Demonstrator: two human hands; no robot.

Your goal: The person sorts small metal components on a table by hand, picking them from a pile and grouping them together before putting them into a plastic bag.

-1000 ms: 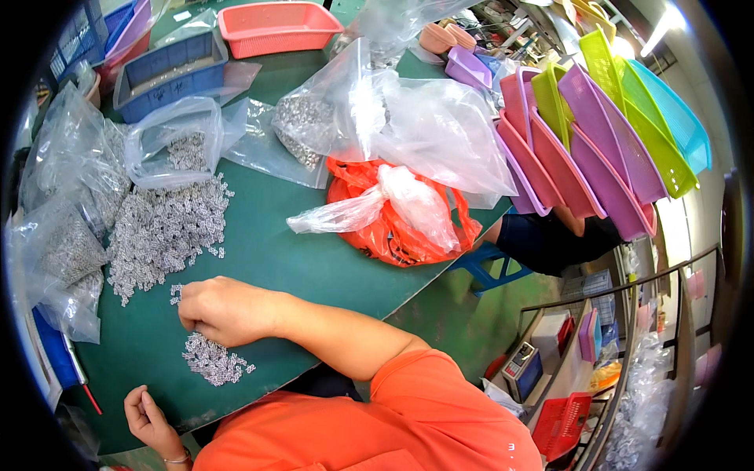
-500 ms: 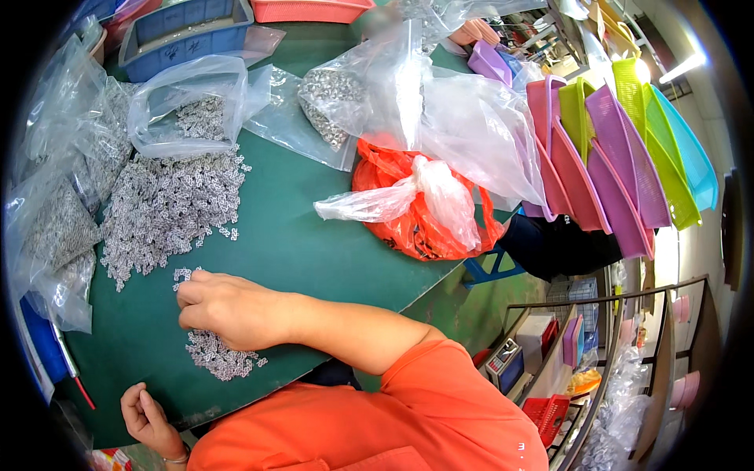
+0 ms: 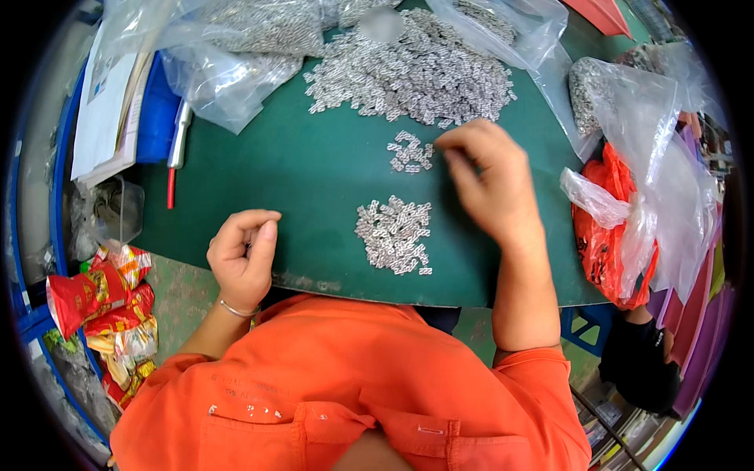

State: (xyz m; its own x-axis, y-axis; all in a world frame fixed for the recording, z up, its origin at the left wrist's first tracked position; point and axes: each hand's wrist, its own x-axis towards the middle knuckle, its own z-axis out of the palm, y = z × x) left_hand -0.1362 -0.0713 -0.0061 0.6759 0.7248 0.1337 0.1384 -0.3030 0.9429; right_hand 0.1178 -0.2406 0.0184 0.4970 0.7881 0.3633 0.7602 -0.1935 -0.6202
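Small grey metal pieces with cut-out shapes lie on the green table in a large heap, a small cluster below it, and a nearer pile close to the front edge. My right hand hovers just right of the small cluster, its index fingertip at the cluster's edge. Its thumb is apart from the index finger, and nothing shows between them. Left of the nearer pile, by the table edge, is my left hand. Its fingers are curled with the thumb against them; what they hold, if anything, is hidden.
Clear plastic bags of metal pieces lie at the far left, near a red-and-silver pen-like tool, papers and a blue bin. A red plastic bag sits at the right. Colourful packets are beyond the table's left edge.
The view has swung round to the left. My right hand has moved off the nearer pile to the right of the small cluster and its fingers have parted. My left hand remains curled near the edge.
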